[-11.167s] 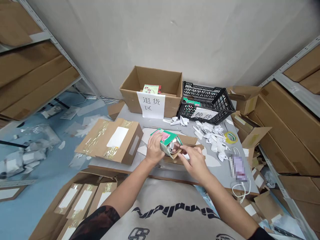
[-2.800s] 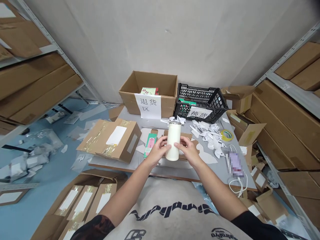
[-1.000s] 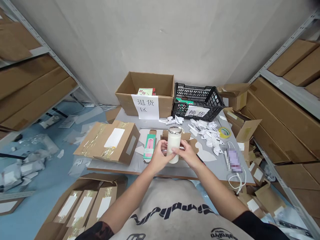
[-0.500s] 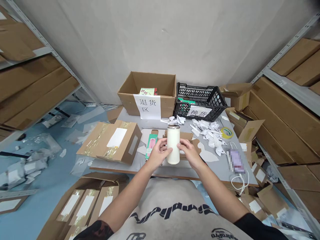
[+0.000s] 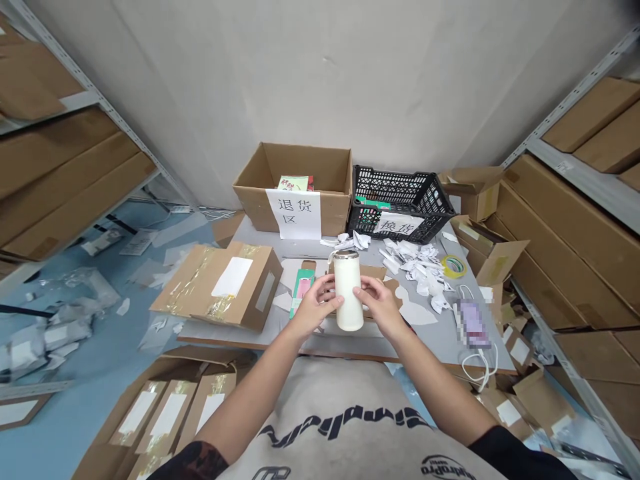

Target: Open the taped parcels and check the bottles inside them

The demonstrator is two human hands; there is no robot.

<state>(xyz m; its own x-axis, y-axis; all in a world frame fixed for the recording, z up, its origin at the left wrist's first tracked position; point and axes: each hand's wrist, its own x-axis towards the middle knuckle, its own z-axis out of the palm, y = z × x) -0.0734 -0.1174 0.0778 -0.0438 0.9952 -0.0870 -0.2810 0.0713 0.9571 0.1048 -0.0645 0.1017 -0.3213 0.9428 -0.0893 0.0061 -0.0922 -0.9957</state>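
Observation:
I hold a white cylindrical bottle (image 5: 348,291) with a metal cap upright above the grey table (image 5: 440,333). My left hand (image 5: 313,310) grips its left side and my right hand (image 5: 380,307) grips its right side, fingers curled round it. A green and pink carton (image 5: 302,291) lies flat on the table just left of the bottle. An opened brown cardboard box (image 5: 373,273) sits behind the bottle, partly hidden by it.
A large cardboard box with a paper sign (image 5: 295,183) and a black plastic crate (image 5: 400,200) stand at the back. A taped parcel (image 5: 220,283) lies at the left. Torn paper scraps (image 5: 420,270), a tape roll (image 5: 453,267) and a cabled device (image 5: 473,327) lie at the right. Shelves of boxes flank both sides.
Eleven seconds ago my hands worked at the green carton; now it lies on the table and both hold the white bottle. In the last second the bottle tilted slightly.

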